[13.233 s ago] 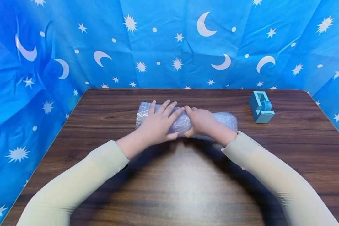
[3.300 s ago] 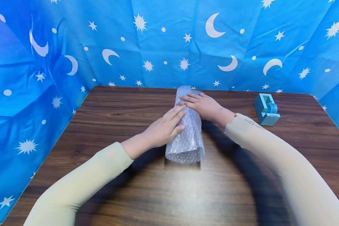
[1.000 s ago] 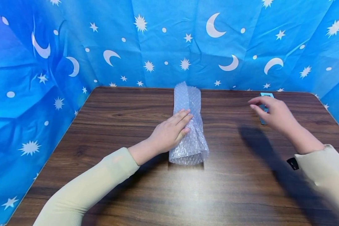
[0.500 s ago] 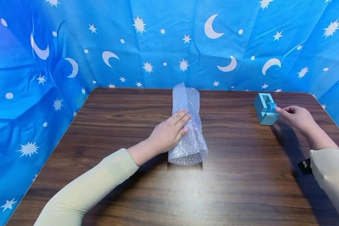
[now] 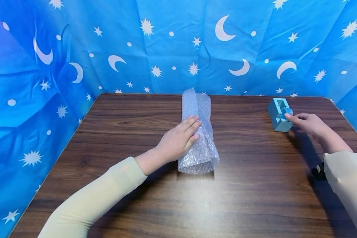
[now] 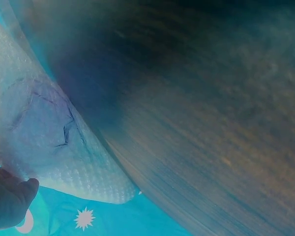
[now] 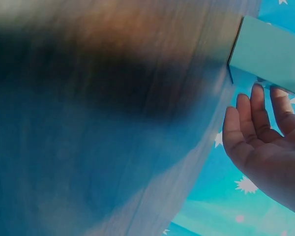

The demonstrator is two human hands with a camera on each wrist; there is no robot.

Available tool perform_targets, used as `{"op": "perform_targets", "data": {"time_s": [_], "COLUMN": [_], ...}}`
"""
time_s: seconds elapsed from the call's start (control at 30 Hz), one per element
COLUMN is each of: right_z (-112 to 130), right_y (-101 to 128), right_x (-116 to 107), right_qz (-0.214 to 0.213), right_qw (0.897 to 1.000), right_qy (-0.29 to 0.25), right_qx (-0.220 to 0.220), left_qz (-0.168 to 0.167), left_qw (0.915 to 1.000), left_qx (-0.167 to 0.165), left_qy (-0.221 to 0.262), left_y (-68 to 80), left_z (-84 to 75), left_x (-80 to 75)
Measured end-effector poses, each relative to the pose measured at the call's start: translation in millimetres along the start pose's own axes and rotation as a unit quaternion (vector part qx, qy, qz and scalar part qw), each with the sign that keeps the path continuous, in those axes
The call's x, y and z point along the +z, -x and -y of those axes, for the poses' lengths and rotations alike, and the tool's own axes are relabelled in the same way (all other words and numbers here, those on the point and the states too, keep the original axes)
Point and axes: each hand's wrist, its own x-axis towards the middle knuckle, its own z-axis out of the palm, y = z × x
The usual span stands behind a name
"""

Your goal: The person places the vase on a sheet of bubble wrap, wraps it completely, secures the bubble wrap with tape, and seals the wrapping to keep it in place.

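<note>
Clear, tube-shaped plastic bubble-wrap bundle (image 5: 200, 153): lying on the brown wood-grain worktop (image 5: 122, 142), directly beneath the left grip.
Left grip (image 5: 177, 140): resting nearly straight fingers across the bundle, clasping nothing.
Pale-blue boxy tape dispenser (image 5: 274, 115): standing at the right grip's fingertips.
Right grip (image 5: 310, 125): reaching its thumb to the blue tape roll (image 5: 289, 111); whether it is pinching tape, cannot tell.
Tape: apparently being fetched; next move seems to be calling for a steady pull.
</note>
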Motion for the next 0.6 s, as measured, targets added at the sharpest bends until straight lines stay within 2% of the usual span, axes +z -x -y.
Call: {"op": "perform_targets", "data": {"time_s": [0.17, 0.33, 0.5, 0.6], "right_z": [-1.3, -0.5, -1.6, -3.2], "right_y": [-2.0, -4.9, -4.6, -4.7], "right_x": [-1.0, -0.1, 0.5, 0.3], "right_qz": [0.014, 0.036, 0.041, 0.035], "right_qw": [1.0, 0.997, 0.99, 0.98], "right_qy": [-0.012, -0.058, -0.122, -0.176], "right_qx": [0.008, 0.031, 0.063, 0.081], "left_qz": [0.001, 0.002, -0.001, -0.005], "left_qw": [1.0, 1.0, 1.0, 1.0], "left_qx": [-0.003, -0.005, -0.003, -0.002], "left_qy": [0.003, 0.002, 0.005, 0.005], "left_y": [-0.8, -0.6, 0.0, 0.4], "left_z": [-0.1, -0.2, 0.1, 0.6], "left_x": [-0.4, -0.1, 1.1, 1.8]}}
